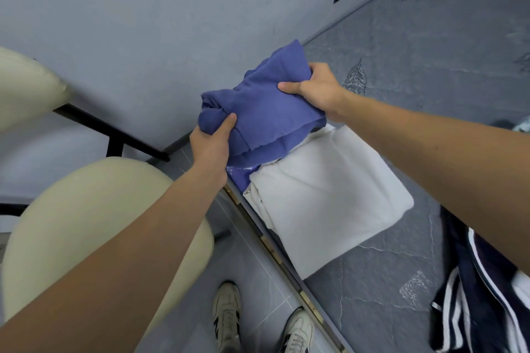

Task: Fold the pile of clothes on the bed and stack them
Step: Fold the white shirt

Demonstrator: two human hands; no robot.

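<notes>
Grey bed [401, 281] held a folded white cloth [329, 195]. Above it, left hand [210, 149] and right hand [318, 89] each kept a tight grip, pinching the bunched blue shirt [263, 112].

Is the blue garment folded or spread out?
Folded. The blue garment is a thick, layered bundle gripped at both ends by the left hand and right hand, above the white stack.

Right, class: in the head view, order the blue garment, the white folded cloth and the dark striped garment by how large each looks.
1. white folded cloth
2. blue garment, though held up nearer the camera
3. dark striped garment, cut off by the frame edge, so its rank is unsure
</notes>
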